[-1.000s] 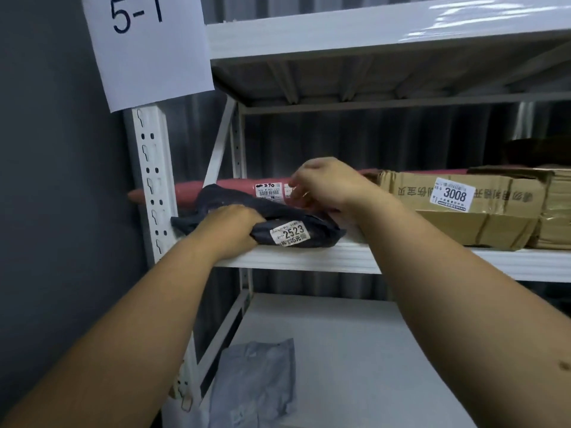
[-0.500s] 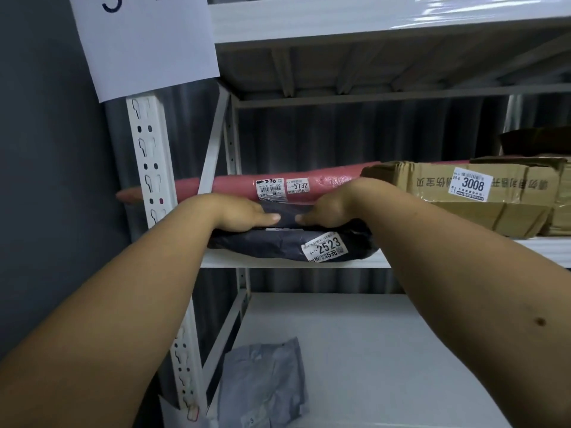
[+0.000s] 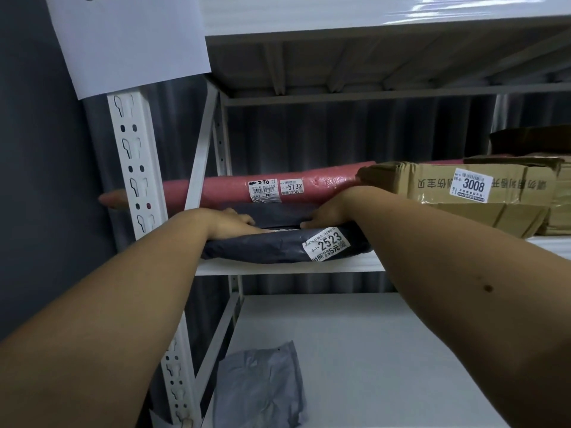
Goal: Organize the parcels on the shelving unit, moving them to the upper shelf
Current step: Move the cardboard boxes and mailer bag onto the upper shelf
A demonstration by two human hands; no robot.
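Note:
A dark soft parcel (image 3: 265, 248) labelled 2523 lies flat at the front left of the upper shelf (image 3: 278, 268). My left hand (image 3: 228, 222) rests palm down on its top left, fingers stretched out flat. My right hand (image 3: 327, 213) presses on its top right, fingers flat and pointing left. Behind the parcel lies a long pink roll (image 3: 222, 194) labelled 5732. A grey soft parcel (image 3: 259, 384) lies on the lower shelf (image 3: 370, 350) at the front left.
A cardboard box (image 3: 463, 193) labelled 3008 stands to the right on the upper shelf, with more boxes (image 3: 556, 211) beyond it. The white slotted upright (image 3: 133, 168) is at the left, with a paper sign (image 3: 129, 38) above. Another shelf board (image 3: 370, 17) spans overhead.
The dark parcel has been pushed right and flattened onto the shelf. Both hands moved from gripping its ends to lying flat on top. The camera has moved closer.

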